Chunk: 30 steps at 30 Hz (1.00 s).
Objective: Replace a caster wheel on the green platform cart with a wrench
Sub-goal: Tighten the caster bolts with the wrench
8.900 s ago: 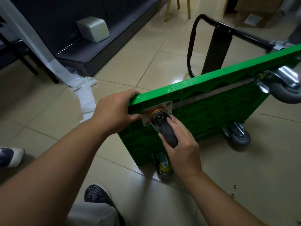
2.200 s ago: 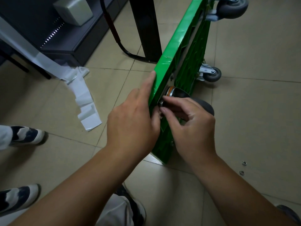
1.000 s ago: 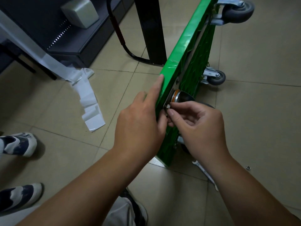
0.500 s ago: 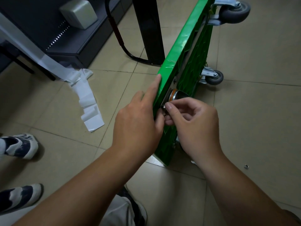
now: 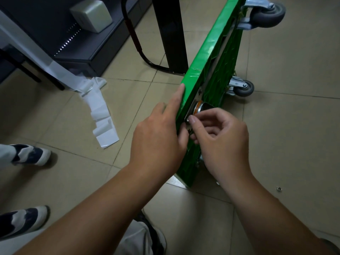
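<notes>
Versus 8.9 s ago: right hand (image 5: 220,140) off wheel body, now at mounting plate (image 5: 199,92); pose same as half second ago. Right grip pinches small part (image 5: 188,120), too small to identify, beside caster wheel (image 5: 199,107). Left hand (image 5: 158,140) grip clasps edge of green platform cart (image 5: 207,50), index straight along deck. Cart stands on edge on tiled floor (image 5: 294,126). Loose nut (image 5: 279,189) lies right; white paper strip (image 5: 100,107) and dark shelf unit (image 5: 82,48) left.

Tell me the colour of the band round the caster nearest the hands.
Orange; the band shows best in the head view, just above the right hand.
</notes>
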Motion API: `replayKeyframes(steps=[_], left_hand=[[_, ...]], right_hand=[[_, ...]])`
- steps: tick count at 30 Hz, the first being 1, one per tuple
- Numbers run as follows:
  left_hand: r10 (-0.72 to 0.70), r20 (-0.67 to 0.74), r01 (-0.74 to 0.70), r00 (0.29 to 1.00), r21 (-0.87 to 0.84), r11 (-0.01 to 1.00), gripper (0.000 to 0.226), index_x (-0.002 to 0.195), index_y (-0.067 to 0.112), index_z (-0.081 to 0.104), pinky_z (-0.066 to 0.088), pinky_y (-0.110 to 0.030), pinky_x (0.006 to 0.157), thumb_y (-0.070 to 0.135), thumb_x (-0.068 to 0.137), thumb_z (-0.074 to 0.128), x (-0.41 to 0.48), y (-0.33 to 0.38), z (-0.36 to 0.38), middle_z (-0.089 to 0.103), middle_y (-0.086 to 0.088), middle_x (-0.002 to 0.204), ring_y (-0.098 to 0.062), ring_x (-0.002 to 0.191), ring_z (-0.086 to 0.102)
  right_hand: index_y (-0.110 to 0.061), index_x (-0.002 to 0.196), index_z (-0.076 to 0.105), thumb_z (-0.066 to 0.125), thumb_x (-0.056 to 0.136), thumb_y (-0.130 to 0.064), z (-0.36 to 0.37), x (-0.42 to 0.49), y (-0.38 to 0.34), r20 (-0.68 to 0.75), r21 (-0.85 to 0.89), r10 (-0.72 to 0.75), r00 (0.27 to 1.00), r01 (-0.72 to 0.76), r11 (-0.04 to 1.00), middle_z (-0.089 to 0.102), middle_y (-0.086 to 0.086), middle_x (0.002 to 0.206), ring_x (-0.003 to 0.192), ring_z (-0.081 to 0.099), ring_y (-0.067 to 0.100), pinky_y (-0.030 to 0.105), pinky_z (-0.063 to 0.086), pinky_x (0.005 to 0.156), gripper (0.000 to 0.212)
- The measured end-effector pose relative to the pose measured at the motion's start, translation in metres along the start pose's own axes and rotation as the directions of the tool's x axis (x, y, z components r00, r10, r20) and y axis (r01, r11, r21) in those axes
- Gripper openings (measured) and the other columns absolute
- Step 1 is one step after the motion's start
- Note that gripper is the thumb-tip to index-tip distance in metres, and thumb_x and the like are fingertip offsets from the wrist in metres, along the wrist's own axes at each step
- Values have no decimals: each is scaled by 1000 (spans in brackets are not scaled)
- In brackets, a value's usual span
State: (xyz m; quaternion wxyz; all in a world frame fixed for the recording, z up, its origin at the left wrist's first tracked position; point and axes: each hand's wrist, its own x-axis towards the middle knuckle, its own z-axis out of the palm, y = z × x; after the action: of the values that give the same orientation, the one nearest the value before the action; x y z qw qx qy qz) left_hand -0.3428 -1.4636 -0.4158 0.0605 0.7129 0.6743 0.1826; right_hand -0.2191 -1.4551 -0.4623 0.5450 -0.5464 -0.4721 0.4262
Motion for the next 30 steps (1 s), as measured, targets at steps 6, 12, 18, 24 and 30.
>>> replayKeyframes(steps=[6,12,18,24,30], left_hand=[[-8,0,8,1000,-16,1000,79,164,37,18,51,-39,72,32,97,60,0,0,0,62,0,112,-21,92,63],[-7,3,7,1000,-13,1000,79,164,38,17,53,-42,76,32,98,60,1,1,1,61,0,113,-22,94,64],[-4,7,4,1000,-8,1000,80,164,38,16,51,-38,73,30,97,59,1,0,1,61,1,115,-21,93,64],[7,23,-7,1000,6,1000,82,165,36,15,47,-32,72,32,96,59,1,-1,1,60,1,116,-18,94,61],[5,29,-5,1000,-6,1000,85,164,37,13,51,-34,74,37,94,60,1,0,-1,60,2,116,-18,93,61]], right_hand=[[-22,82,76,68,95,-26,-3,-3,5,69,-139,-1,998,10,990,69,-7,64,60,68,8,31,57,58,15],[-20,93,74,69,90,-16,-4,-9,1,1,-150,-85,996,84,985,69,-11,70,63,68,5,15,52,55,7],[-19,109,74,67,90,-10,-2,-10,3,85,-85,-55,995,62,994,70,-11,73,64,67,3,14,52,58,22],[-18,108,71,75,88,-9,-6,-4,3,112,-42,-96,989,101,994,70,-6,81,68,67,8,16,52,59,22],[-18,95,75,70,93,-28,-7,-2,8,132,-176,-104,986,126,976,68,-13,73,68,66,0,8,46,57,12]])
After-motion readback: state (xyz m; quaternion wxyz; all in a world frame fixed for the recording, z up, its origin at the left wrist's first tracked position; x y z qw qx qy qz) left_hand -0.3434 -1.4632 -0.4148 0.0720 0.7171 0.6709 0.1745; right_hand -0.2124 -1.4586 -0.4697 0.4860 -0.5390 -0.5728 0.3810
